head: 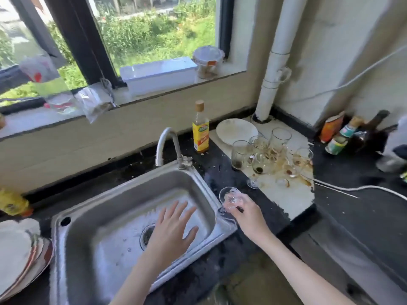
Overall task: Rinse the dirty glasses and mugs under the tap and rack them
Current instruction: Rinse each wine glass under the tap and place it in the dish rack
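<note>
Meanwhile, gripping a clear stemmed glass (231, 198) in the right hand (246, 213), fingers curled round its bowl, foot of the glass turned toward the camera, just past the right rim of the steel sink (88, 219) and over the dark counter (363, 208). Spreading the left hand (174, 225) flat and open above the sink basin, fingers straight and apart, holding nothing, fingertips pointing toward the far wall of the basin, with the drain (146, 235) lying just beside the heel of that palm. Standing beyond the left fingertips, at the sink's back edge: the curved tap (167, 144); whether water is running cannot be told. Waiting beyond the right fingers, well apart from them on a pale stained board (293, 197): a cluster of dirty glasses (264, 150), some with dark dregs, brown spills pooling around their feet. Resting behind that cluster, a white plate (236, 130); rising just beside the plate, nearer the tap, a bottle with a yellow label (200, 128). Sitting farther off to the right of the right hand, against the wall: several dark bottles and jars (352, 133). Lying far to the left of the left hand, at the counter's edge: stacked plates (19, 254). Lining the sill under the window beyond: a white box (158, 73) and a lidded jar (208, 61).
</note>
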{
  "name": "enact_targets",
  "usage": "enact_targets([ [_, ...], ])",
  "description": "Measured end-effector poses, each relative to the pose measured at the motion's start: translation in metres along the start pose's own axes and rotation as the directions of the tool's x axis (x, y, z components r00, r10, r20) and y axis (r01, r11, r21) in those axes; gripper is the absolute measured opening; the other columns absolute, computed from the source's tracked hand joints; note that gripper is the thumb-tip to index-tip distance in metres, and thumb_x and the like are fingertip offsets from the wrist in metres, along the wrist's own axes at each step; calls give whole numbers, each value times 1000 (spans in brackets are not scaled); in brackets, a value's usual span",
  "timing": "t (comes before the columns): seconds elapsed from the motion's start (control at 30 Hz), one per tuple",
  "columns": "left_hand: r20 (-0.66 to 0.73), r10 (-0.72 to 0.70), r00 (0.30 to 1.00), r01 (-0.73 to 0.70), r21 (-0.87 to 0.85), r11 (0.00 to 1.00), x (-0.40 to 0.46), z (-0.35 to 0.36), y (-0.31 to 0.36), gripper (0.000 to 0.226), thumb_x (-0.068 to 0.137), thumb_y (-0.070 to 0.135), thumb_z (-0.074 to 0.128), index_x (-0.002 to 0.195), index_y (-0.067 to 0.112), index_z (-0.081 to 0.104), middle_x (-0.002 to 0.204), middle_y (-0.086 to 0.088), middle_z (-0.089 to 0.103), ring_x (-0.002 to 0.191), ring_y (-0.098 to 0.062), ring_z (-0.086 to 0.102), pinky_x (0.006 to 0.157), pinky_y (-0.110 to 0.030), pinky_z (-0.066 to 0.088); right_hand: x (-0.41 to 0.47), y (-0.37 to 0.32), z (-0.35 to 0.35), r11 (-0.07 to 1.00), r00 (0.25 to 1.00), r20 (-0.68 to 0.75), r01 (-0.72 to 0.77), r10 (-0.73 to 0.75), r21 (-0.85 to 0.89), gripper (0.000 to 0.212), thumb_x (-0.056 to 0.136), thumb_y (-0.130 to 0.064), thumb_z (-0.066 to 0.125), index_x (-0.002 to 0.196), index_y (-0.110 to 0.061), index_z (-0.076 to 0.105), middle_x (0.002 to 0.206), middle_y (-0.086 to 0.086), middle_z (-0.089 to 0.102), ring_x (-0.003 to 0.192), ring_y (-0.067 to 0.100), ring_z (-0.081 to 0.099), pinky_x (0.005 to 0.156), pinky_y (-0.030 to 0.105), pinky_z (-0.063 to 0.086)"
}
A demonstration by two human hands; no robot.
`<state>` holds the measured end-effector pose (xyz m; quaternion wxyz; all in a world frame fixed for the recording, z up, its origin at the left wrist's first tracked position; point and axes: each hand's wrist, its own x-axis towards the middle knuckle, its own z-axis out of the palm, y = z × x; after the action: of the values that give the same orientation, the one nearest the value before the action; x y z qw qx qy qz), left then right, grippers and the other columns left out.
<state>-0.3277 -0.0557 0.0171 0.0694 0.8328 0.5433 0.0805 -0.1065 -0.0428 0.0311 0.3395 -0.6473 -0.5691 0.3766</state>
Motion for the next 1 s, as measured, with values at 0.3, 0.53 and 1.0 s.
enact_targets([
  [0.3,197,386,901,-382,-62,922,7,27,141,58,94,58,12,128,30,49,130,3,58,124,-29,51,100,-43,40,-144,64,-99,974,910,-348,-195,224,118,27,86,-25,65,106,-7,70,112,1,65,105,15,60,96,28,45],
  [0.53,258,690,676,-695,-87,714,-16,51,306,64,89,65,13,135,34,44,142,10,42,136,-24,33,107,-42,22,-294,132,-188,909,715,-561,-340,417,242,18,88,-23,64,99,-12,72,98,-4,69,95,10,64,78,14,43],
  [1.0,240,946,216,-949,-177,262,-128,99,680,52,94,54,19,126,28,50,129,4,58,124,-27,51,99,-43,34,-590,238,-395,768,266,-755,-456,599,448,23,90,-27,60,81,-8,71,67,-11,67,66,-8,60,69,10,42],
])
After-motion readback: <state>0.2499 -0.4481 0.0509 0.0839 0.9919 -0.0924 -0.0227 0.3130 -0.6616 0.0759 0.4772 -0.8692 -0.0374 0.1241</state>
